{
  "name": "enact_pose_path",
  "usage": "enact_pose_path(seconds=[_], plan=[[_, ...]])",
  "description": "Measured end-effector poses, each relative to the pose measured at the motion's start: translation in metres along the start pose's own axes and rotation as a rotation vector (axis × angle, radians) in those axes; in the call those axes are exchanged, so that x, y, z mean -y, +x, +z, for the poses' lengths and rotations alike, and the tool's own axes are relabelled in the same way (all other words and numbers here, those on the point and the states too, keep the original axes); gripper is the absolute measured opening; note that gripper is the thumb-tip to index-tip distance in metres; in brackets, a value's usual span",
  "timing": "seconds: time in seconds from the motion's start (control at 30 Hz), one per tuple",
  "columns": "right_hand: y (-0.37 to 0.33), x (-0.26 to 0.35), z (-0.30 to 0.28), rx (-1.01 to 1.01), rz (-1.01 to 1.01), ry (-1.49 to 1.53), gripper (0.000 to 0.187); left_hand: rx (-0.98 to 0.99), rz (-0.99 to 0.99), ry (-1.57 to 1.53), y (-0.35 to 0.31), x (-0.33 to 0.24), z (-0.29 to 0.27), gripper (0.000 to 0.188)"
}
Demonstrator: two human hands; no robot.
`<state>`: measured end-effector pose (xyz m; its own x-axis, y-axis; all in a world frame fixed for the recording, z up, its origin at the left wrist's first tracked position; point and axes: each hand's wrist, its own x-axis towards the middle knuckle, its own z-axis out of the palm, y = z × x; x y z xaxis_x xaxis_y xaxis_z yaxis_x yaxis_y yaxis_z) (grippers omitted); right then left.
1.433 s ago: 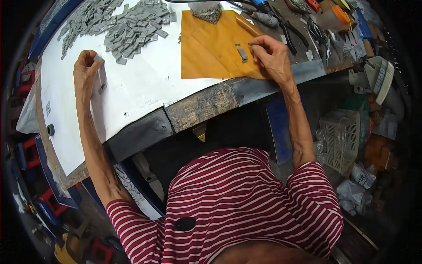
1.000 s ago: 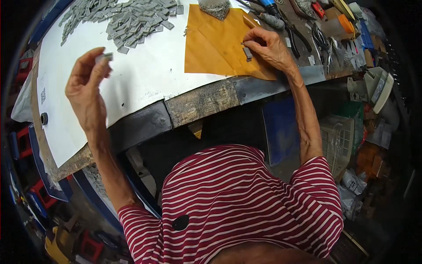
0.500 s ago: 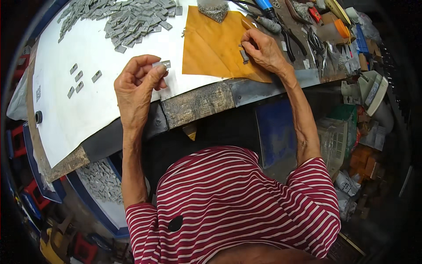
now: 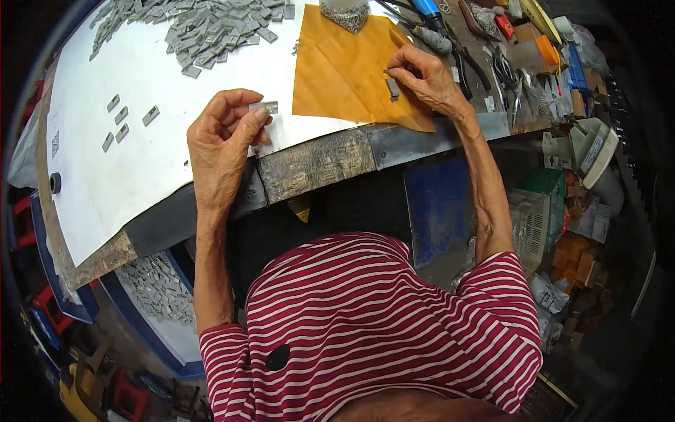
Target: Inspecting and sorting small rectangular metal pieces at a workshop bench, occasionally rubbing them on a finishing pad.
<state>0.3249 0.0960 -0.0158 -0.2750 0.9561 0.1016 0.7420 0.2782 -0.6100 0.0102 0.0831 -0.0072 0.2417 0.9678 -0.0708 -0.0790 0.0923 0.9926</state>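
My left hand is closed, pinching a small grey rectangular metal piece between thumb and fingertips above the white sheet. My right hand is closed too, its fingertips pressed together over the orange-yellow sheet. A tiny dark tip pokes out at those fingers, too small to name. Just below them a dark grey block lies on the orange-yellow sheet. Several more grey pieces are set apart on the white sheet to the left. A large heap of like pieces covers its far side.
A clear bag of tiny metal parts sits at the orange-yellow sheet's far edge. Pliers and a blue-handled tool lie to the right. The worn bench edge runs in front of me. A blue tray of grey pieces stands below left.
My right fingertips have shifted slightly off the dark block, which now shows more plainly. The left hand keeps its metal piece, now turned a little. The whole view has shifted slightly.
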Motion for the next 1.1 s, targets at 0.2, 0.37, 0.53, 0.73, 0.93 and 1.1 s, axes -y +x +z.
enact_pose_path(seconds=[0.2, 0.37, 0.53, 0.73, 0.93, 1.1], plan=[[0.001, -0.002, 0.000, 0.017, -0.047, 0.019, 0.010, -0.002, 0.010, 0.049, -0.001, 0.001, 0.000, 0.017], [0.000, -0.003, 0.000, 0.043, 0.019, 0.064, 0.011, -0.002, 0.010, 0.044, -0.001, 0.001, 0.001, 0.016], [-0.001, -0.001, 0.004, -0.025, 0.014, -0.031, 0.011, 0.001, -0.002, 0.032, -0.001, 0.001, 0.000, 0.016], [-0.001, -0.003, 0.008, -0.129, -0.004, -0.004, 0.010, -0.006, 0.010, 0.021, -0.002, 0.001, 0.000, 0.016], [0.004, 0.000, 0.011, -0.198, 0.063, 0.157, 0.009, -0.017, 0.012, -0.020, -0.003, 0.000, -0.006, 0.016], [0.006, 0.031, 0.005, -0.250, 0.216, 0.466, 0.005, 0.027, 0.016, -0.211, 0.001, 0.007, -0.010, 0.020]])
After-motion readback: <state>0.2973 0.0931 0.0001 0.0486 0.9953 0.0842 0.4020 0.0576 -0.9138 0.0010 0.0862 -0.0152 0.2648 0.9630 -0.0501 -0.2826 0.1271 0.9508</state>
